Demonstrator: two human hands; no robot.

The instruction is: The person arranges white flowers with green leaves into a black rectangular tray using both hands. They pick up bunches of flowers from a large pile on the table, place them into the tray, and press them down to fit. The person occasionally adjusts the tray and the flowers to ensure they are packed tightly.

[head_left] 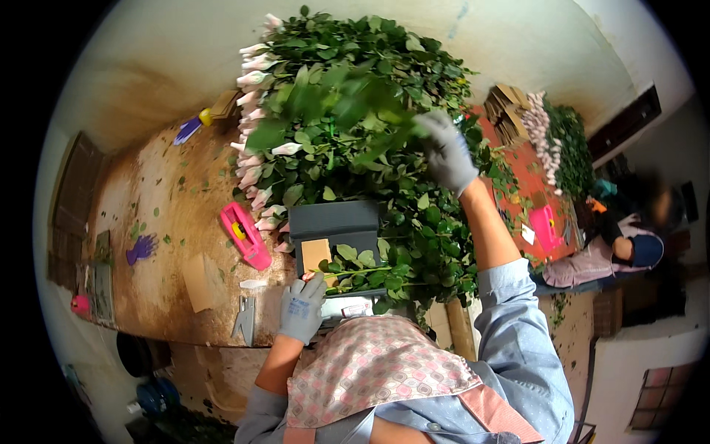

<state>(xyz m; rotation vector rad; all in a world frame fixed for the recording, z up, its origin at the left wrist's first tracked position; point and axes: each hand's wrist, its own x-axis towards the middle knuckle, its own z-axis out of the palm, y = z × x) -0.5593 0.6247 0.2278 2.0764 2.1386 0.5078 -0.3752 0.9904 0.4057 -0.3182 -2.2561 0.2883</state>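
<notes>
My left hand (299,307), in a grey glove, holds a rose (362,271) by its pinkish head over a piece of cardboard (316,251) in a dark tray (329,214). Its leafy stem lies toward the right. My right hand (447,152), also gloved, is raised over the big pile of leafy stems (384,44), closed on a motion-blurred leafy stem (333,96). White-sleeved pale pink rose heads (250,79) line the pile's left side. A pink tape dispenser (248,240) and a grey stapler (244,318) lie left of the tray.
The brown worktable (129,274) carries purple gloves (140,248) and loose cardboard (201,285). At the right, a red table (529,177) holds wrapped bunches (562,148), cardboard (506,107) and another pink dispenser (545,226); a co-worker (599,263) in a dark cap works beside it.
</notes>
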